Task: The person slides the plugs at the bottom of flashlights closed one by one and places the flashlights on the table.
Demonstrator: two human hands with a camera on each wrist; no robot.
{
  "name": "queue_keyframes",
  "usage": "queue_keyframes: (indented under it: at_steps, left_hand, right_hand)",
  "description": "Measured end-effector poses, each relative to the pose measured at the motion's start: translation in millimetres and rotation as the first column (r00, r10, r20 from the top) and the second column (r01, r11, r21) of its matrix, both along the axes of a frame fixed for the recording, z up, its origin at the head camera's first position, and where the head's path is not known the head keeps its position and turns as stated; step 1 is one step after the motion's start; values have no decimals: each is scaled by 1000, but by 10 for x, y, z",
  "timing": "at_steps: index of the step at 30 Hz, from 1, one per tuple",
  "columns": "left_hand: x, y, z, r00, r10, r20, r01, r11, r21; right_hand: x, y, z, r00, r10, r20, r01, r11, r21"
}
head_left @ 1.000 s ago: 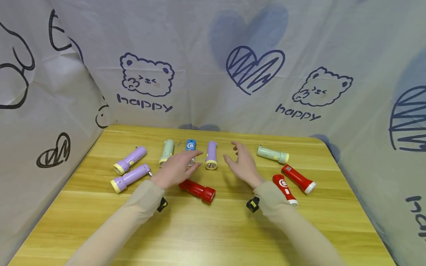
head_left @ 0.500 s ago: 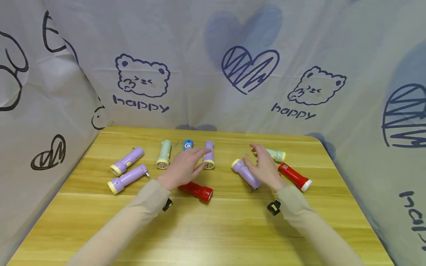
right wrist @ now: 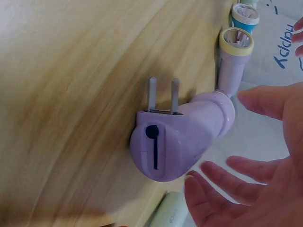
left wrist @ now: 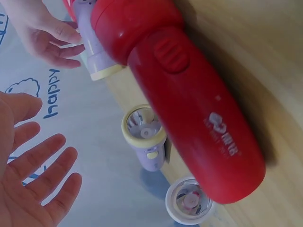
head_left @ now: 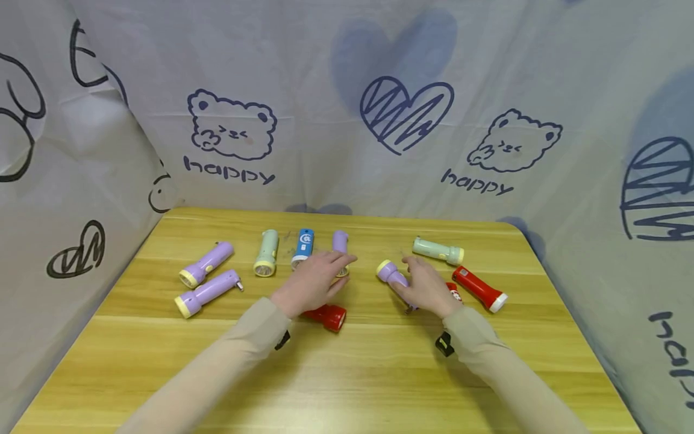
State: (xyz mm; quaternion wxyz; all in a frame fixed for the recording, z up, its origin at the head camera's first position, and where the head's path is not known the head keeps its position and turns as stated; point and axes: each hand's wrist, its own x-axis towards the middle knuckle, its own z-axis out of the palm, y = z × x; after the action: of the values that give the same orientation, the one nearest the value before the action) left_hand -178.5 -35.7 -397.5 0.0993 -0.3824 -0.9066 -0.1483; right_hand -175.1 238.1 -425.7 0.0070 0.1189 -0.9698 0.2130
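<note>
My left hand (head_left: 317,280) hovers over a red flashlight (head_left: 331,316), partly hiding it. In the left wrist view that hand's fingers (left wrist: 45,165) are relaxed and spread, apart from the red flashlight. Behind it lies a purple flashlight (head_left: 340,241), its lens end partly covered. My right hand (head_left: 425,286) is at another purple flashlight (head_left: 391,272), with a cream rim. The right wrist view shows two metal plug prongs folded out of that flashlight's purple tail (right wrist: 161,142). The right fingers (right wrist: 236,184) curve loosely beside it without gripping; whether they touch cannot be told.
Two purple flashlights (head_left: 208,264) lie at the left. A pale green flashlight (head_left: 267,250) and a blue one (head_left: 303,246) lie behind. On the right are a pale green flashlight (head_left: 438,250), a red one (head_left: 478,288) and another red one (head_left: 454,290), partly hidden. A printed cloth (head_left: 325,138) surrounds the table.
My left hand has moved right, uncovering the blue flashlight. My right hand has shifted right, revealing a purple flashlight, then moved slightly back left over it.
</note>
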Motion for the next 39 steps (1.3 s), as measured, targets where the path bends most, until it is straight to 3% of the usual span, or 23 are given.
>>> queue_keyframes:
  at_steps: [11, 18, 28, 32, 36, 39]
  left_hand:
    - [28, 27, -89, 1000, -22, 18, 22, 1000, -11]
    - [17, 18, -143, 1000, -23, 12, 23, 999, -23]
    - [1, -10, -174, 1000, -10, 28, 10, 1000, -19]
    - [3, -12, -177, 999, -8, 34, 8, 1000, -21]
    - [2, -30, -180, 998, 4, 70, -2, 1000, -17]
    - [0, -54, -177, 994, 14, 109, -14, 1000, -1]
  right_hand:
    - [-141, -43, -87, 989, -10, 145, 4, 999, 47]
    - [-227, -136, -76, 966, -58, 250, 44, 997, 60]
    - [-252, -150, -73, 963, -79, 259, 49, 992, 118]
    - [-250, -157, -105, 956, -89, 280, 75, 995, 59]
    - [-222, -152, -98, 946, -91, 312, 120, 990, -77]
    - [-198, -148, -63, 951, -70, 302, 130, 974, -186]
